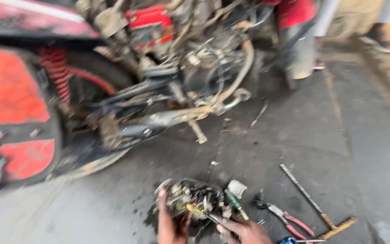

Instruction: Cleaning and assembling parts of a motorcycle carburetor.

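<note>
Both hands, blurred and cropped, grip: left (170,223) engine part (190,199), right (244,230) screwdriver (204,213).

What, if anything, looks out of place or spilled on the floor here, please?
A dark oily stain spreads over the grey concrete floor beneath the greasy metal engine part that both hands touch. Pink-handled pliers lie loose beside it.

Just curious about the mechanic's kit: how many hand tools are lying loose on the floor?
2: pink-handled pliers right of the hands, and a long T-shaped wrench beyond them. Others may be hidden behind the hands or blurred.
</note>
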